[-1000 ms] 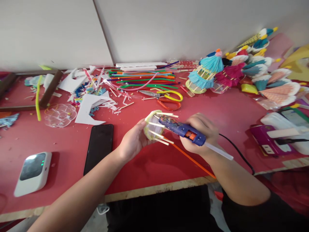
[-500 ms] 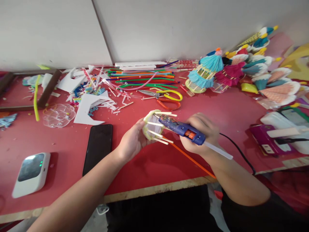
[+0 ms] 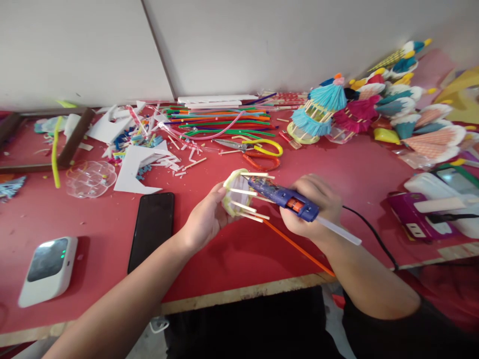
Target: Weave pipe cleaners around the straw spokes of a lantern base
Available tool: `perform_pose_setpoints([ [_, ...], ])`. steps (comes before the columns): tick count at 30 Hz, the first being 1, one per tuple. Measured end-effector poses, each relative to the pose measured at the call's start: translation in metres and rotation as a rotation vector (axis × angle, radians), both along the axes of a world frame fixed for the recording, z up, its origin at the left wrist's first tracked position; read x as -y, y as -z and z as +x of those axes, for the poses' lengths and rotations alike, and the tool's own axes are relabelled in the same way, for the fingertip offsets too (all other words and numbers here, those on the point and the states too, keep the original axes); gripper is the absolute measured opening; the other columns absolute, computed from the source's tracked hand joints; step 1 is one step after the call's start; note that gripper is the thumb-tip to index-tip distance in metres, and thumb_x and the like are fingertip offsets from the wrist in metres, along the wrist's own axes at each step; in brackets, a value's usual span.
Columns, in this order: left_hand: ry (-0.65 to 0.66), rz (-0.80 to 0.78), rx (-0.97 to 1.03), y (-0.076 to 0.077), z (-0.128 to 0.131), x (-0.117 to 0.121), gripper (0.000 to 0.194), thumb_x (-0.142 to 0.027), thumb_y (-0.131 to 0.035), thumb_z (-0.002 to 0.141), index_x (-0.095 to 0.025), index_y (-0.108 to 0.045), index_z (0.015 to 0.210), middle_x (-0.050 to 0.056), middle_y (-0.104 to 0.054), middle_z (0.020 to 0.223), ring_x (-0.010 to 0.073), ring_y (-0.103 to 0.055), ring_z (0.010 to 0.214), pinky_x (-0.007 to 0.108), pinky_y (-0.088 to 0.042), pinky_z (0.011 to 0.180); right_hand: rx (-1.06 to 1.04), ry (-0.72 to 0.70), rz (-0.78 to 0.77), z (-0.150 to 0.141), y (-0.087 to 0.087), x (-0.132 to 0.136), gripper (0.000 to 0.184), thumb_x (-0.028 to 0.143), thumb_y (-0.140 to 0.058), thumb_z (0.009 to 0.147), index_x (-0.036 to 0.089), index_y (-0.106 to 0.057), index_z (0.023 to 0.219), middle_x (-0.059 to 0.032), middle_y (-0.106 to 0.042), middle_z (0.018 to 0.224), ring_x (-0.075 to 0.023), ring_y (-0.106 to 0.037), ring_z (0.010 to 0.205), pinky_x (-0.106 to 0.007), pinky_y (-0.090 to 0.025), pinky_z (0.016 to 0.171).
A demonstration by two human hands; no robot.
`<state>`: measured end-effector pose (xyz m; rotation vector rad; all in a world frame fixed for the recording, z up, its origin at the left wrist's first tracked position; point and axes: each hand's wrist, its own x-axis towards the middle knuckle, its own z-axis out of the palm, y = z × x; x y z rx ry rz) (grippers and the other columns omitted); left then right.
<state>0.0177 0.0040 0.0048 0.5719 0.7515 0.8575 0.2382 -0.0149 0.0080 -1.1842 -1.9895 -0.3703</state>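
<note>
My left hand (image 3: 207, 214) is closed on a small round craft base (image 3: 229, 202) with a pale yellow-green rim, tilted on its side. Several thin pale sticks (image 3: 244, 192) stand out from the base toward the right. In my right hand (image 3: 314, 199) is a blue glue gun (image 3: 279, 194), its body speckled and a clear glue stick (image 3: 339, 230) poking from its back end. The nozzle reaches in among the sticks at the upper part of the rim; whether it touches is too small to tell. Behind lie scissors (image 3: 267, 147) with yellow and red-orange handles.
A black phone (image 3: 151, 232) and a white device (image 3: 48, 271) lie left on the red table (image 3: 209, 279). Pipe cleaners (image 3: 224, 119), white scraps (image 3: 130, 169) and finished paper crafts (image 3: 318, 112) line the back. An orange pipe cleaner (image 3: 299, 248) and black cord (image 3: 368, 232) are near the front right.
The glue gun has shifted very slightly to the right, along with the base and its sticks. Both hands keep their hold.
</note>
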Motion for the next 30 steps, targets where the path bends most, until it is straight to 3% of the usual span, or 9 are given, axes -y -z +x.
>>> perform_pose_setpoints([
  [5,-0.033,0.007,-0.024,0.004,0.0,-0.001,0.04,-0.04,-0.066,0.089,-0.02,-0.067,0.123,0.007,-0.073,0.117,0.0226,-0.07,0.102,0.036,-0.06,0.088,-0.007,-0.021,0.011,0.001,0.005,-0.001,0.022,0.011,-0.058,0.072,0.025,-0.05,0.087,-0.0024,-0.063,0.07,-0.0212,-0.059,0.064,-0.033,-0.05,0.062],
  [10,-0.239,-0.037,-0.081,-0.003,0.002,-0.007,0.035,-0.03,-0.052,0.094,-0.017,-0.065,0.124,0.008,-0.075,0.11,0.0221,-0.072,0.095,0.036,-0.063,0.081,-0.029,0.089,0.012,0.01,0.007,-0.002,0.021,0.015,-0.062,0.077,0.024,-0.061,0.095,-0.0054,-0.072,0.078,-0.0236,-0.068,0.069,-0.034,-0.055,0.065],
  [13,-0.303,-0.046,-0.052,-0.011,-0.001,-0.01,0.044,-0.032,-0.041,0.097,-0.017,-0.062,0.131,0.01,-0.076,0.112,0.0244,-0.074,0.095,0.035,-0.064,0.073,-0.034,0.232,-0.141,0.027,0.005,-0.005,0.025,0.019,-0.062,0.078,0.023,-0.067,0.101,-0.0085,-0.076,0.086,-0.0278,-0.072,0.077,-0.038,-0.057,0.07],
  [15,-0.323,-0.053,-0.035,-0.015,-0.004,-0.011,0.049,-0.035,-0.038,0.096,-0.017,-0.059,0.137,0.011,-0.075,0.114,0.0268,-0.075,0.096,0.035,-0.064,0.067,-0.035,0.228,-0.336,0.044,0.005,-0.011,0.036,0.02,-0.061,0.077,0.02,-0.068,0.113,-0.0116,-0.077,0.099,-0.0304,-0.073,0.086,-0.041,-0.058,0.075],
  [18,-0.272,-0.057,0.006,-0.016,-0.011,-0.012,0.057,-0.038,-0.037,0.093,-0.017,-0.054,0.143,0.012,-0.076,0.113,0.0306,-0.076,0.093,0.036,-0.064,0.059,-0.017,0.173,-0.501,0.075,0.01,-0.023,0.049,0.014,-0.056,0.073,0.022,-0.069,0.119,-0.0103,-0.076,0.112,-0.0314,-0.073,0.1,-0.044,-0.058,0.084],
  [23,-0.119,-0.063,0.111,-0.014,-0.017,-0.014,0.061,-0.041,-0.037,0.093,-0.022,-0.044,0.151,0.012,-0.077,0.111,0.0333,-0.078,0.09,0.038,-0.063,0.056,0.166,0.165,-0.617,0.109,0.018,-0.036,0.053,0.002,-0.049,0.066,0.025,-0.076,0.106,-0.006,-0.077,0.104,-0.0291,-0.071,0.1,-0.048,-0.055,0.091],
  [27,-0.09,-0.098,0.109,-0.016,-0.016,-0.014,0.059,-0.042,-0.037,0.097,-0.021,-0.044,0.152,0.014,-0.075,0.117,0.0328,-0.077,0.096,0.04,-0.065,0.065,0.166,0.266,-0.518,0.076,0.001,-0.023,0.052,-0.002,-0.046,0.07,0.022,-0.075,0.106,-0.0087,-0.074,0.105,-0.0263,-0.069,0.097,-0.041,-0.055,0.086],
  [28,-0.096,-0.104,0.103,-0.017,-0.016,-0.013,0.059,-0.041,-0.038,0.097,-0.021,-0.043,0.152,0.013,-0.075,0.118,0.0321,-0.077,0.097,0.04,-0.065,0.067,0.125,0.288,-0.457,0.058,-0.005,-0.017,0.045,0.001,-0.047,0.076,0.021,-0.074,0.106,-0.0096,-0.073,0.106,-0.0258,-0.069,0.096,-0.04,-0.055,0.085],
  [30,-0.119,-0.095,0.101,-0.018,-0.015,-0.013,0.057,-0.038,-0.041,0.098,-0.025,-0.041,0.154,0.012,-0.074,0.121,0.03,-0.076,0.098,0.04,-0.065,0.071,0.108,0.192,-0.5,0.018,-0.013,-0.004,0.021,0.014,-0.055,0.088,0.019,-0.072,0.099,-0.0091,-0.073,0.099,-0.0236,-0.07,0.09,-0.036,-0.055,0.082],
])
